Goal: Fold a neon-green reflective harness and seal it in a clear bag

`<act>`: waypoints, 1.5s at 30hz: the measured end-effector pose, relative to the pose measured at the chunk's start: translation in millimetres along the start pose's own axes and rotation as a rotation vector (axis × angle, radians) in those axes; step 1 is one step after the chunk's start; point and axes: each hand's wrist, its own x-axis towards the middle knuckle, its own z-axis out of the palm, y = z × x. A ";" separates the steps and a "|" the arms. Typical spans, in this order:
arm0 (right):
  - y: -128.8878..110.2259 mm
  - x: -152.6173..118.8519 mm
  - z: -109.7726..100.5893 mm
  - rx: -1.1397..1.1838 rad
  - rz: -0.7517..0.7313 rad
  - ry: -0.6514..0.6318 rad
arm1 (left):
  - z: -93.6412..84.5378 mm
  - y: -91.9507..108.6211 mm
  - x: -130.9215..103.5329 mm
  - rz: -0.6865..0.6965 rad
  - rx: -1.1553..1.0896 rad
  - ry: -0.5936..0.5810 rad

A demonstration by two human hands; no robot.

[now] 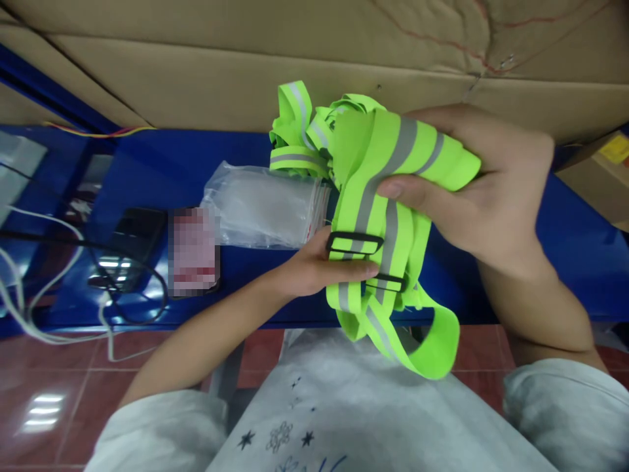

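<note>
A neon-yellow reflective strap [378, 177] with grey stripes and black slide buckles is bunched up between my hands. My right hand [486, 190] grips its folded upper part, thumb across the front. Lower down, my left hand [314, 262] pinches the strap near the two buckles, its thumb on top and its other fingers hidden behind. One loop of the webbing hangs over the table's front edge. Behind lies a pile of similar neon straps [295, 131], partly covered by the held one. Clear zip bags [265, 203] rest just beyond my left hand.
On the blue table [452, 282] to the left are a phone-like item [194, 252] with a blurred face and a black device [135, 242]. White and black cables [49, 288] tangle at the far left. Cardboard [221, 72] lines the back; a cardboard box [597, 177] stands right.
</note>
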 end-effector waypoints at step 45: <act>34.2 5.9 20.4 0.646 0.552 -0.367 | -13.3 -6.1 5.2 0.373 0.720 0.187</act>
